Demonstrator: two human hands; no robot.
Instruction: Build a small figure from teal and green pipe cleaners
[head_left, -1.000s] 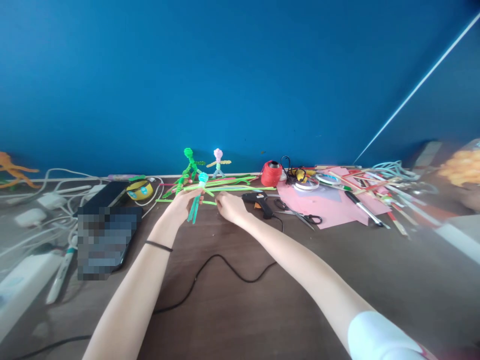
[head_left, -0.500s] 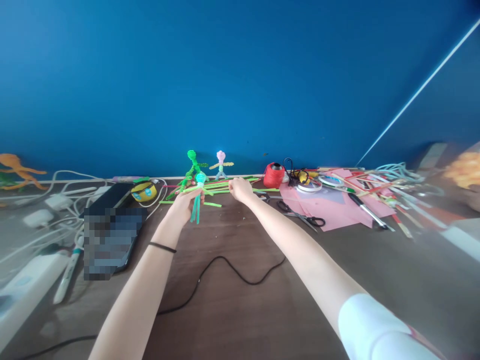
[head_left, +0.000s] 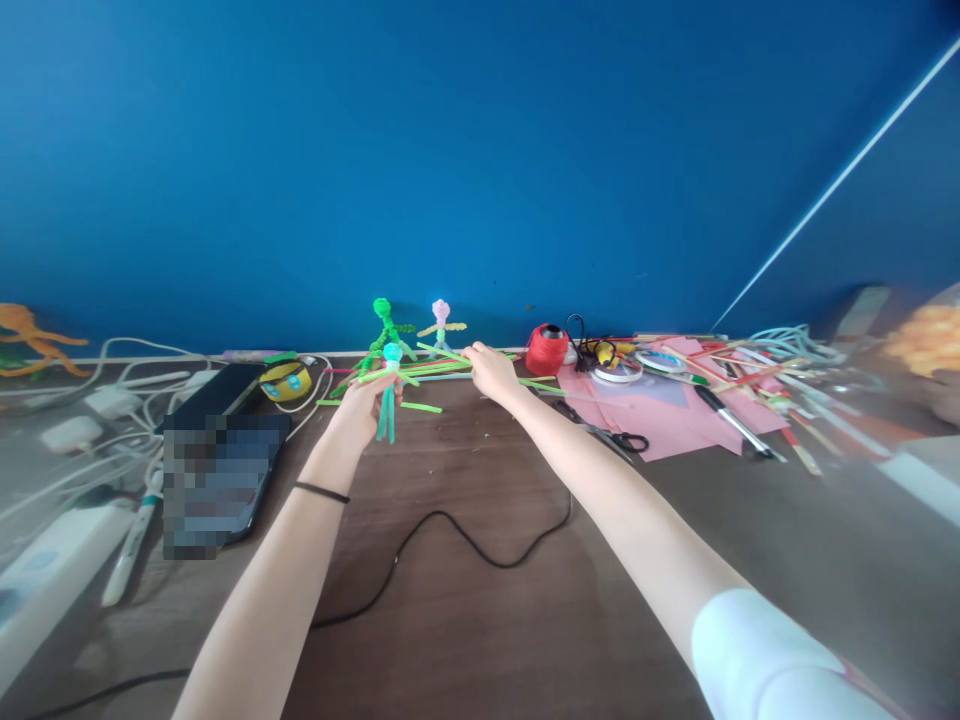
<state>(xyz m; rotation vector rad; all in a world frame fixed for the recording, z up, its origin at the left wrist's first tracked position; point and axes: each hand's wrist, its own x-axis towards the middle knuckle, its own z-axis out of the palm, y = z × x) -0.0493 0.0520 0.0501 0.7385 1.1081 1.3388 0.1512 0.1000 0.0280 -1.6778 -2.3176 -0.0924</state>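
My left hand (head_left: 366, 405) is closed on a small pipe cleaner figure (head_left: 392, 355) with a teal head, light green arms and loose teal legs hanging down. My right hand (head_left: 493, 374) pinches a light green pipe cleaner (head_left: 442, 352), whose free end points left and slightly up. Beneath that hand, several green pipe cleaners (head_left: 424, 407) lie along the wall. Behind my hands, a green figure (head_left: 383, 318) and a pink-headed figure (head_left: 441, 313) lean against the blue wall.
To the right are a red thread spool (head_left: 547, 350), scissors (head_left: 626, 441), pink paper (head_left: 682, 430) and a marker (head_left: 731, 425). A phone (head_left: 251, 480), a yellow pouch (head_left: 285, 382) and white cables lie left. A black cord (head_left: 442, 515) crosses the table.
My right hand has moved slightly right and lifted one end of a light green pipe cleaner off the others. My left hand still holds the figure, almost unmoved.
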